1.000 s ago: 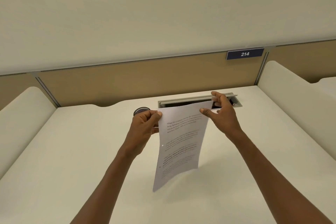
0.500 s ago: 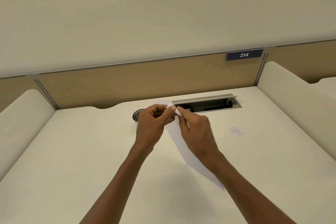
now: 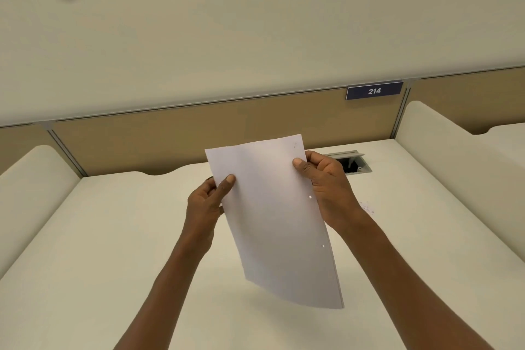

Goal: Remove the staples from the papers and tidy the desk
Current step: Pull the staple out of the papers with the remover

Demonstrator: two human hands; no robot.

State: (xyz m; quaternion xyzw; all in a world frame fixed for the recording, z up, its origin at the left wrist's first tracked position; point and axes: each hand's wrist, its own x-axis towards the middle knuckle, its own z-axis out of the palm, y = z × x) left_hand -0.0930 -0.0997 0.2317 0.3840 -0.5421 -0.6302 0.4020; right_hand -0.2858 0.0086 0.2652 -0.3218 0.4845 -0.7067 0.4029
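Fingers of both hands pinch the papers point(image 3: 272, 216) at the side edges; the staple mark point(image 3: 295, 145) (top corner) lies just above the right hand point(image 3: 326, 187), nearer than the left hand point(image 3: 207, 202).

Desk point(image 3: 113, 236): big, pale cream top, with low cream walls on the left and right sides.
Far side, right: an open grey hatch point(image 3: 356, 163) set into the top.
Right of middle: a small patch of tiny specks point(image 3: 367, 207).
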